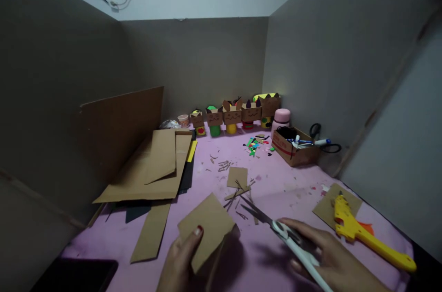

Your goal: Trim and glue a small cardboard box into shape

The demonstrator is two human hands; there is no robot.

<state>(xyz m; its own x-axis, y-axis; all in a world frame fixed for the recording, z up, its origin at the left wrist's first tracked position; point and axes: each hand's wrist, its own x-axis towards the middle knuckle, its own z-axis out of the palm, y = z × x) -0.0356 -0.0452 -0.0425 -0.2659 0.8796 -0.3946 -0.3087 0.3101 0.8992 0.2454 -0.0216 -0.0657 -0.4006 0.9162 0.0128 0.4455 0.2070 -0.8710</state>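
My left hand (183, 257) pinches a squarish piece of cardboard (209, 227), thumb on top, held above the table at the lower middle. A narrow strip stands at its lower right edge; I cannot tell whether it is joined to the piece. In my right hand (317, 253) is a pair of white-handled scissors (290, 241), fingers around the handles. Their dark blades are slightly parted and point up and left, apart from the cardboard. Beyond the blades lie a small cardboard square (237, 177) and several thin cardboard offcuts (238, 193).
Cardboard sheets (138, 181) are stacked at left, above a dark flat device (76, 276). A yellow glue gun (359, 232) rests at right on a cardboard square. Behind stand a box of tools (297, 156), a pink bottle (281, 119), coloured scraps (253, 144) and several cardboard-faced figures (232, 117).
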